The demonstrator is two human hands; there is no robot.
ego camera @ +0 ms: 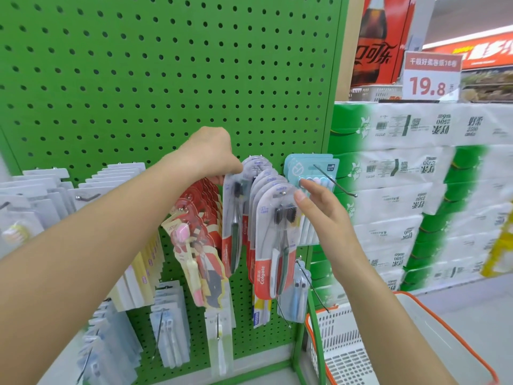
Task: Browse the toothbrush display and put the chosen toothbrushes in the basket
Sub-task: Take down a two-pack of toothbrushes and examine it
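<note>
pegboard: green, far, hung with packs. basket: white, orange rim, near right, below your right arm. colgate packs: centre hook; light, stiff card, slick blister; take them by the top edge. left hand: fingers pinch one pack at its top. right hand: fingers relaxed, fingertips at the front pack's edge.

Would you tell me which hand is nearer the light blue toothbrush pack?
Right. The right hand has its fingertips at the light blue toothbrush pack; the left hand is farther left, gripping a Colgate pack.
</note>
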